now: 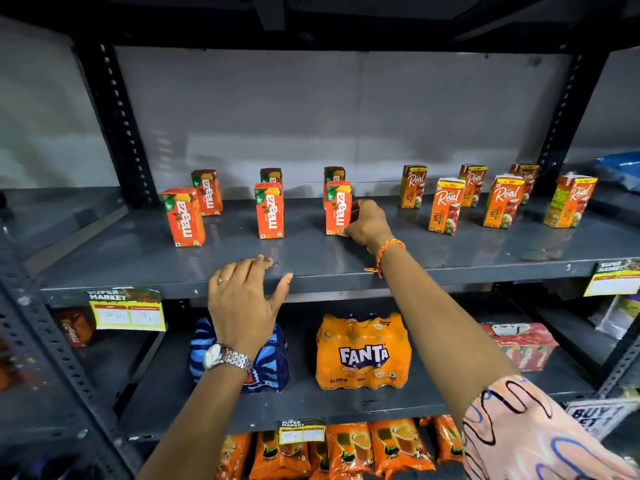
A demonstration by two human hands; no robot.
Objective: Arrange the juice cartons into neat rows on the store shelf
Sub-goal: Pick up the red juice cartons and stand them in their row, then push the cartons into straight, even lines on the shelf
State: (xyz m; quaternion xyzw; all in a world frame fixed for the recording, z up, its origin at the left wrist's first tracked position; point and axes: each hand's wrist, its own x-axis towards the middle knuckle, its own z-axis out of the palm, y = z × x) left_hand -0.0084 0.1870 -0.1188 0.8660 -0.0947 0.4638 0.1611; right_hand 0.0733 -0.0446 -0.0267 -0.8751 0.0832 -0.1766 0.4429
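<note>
Orange Maaza cartons stand upright on the grey shelf [138,247] in three two-deep columns: front left [184,217], front middle [269,210] and front right [338,207], each with another carton behind it. Several Real cartons [446,206] stand in loose rows on the right half, the last [569,201] at the far right. My right hand [367,225] grips the right side of the front right Maaza carton, which rests on the shelf. My left hand [244,299] lies open on the shelf's front edge, fingers spread, holding nothing.
Black slotted uprights [117,123] frame the shelf. Below sit an orange Fanta pack [363,351], a blue drinks pack [273,368] and a red pack [523,344]. Orange sachets [346,448] fill the lowest shelf. Price tags [128,310] hang from the shelf edges.
</note>
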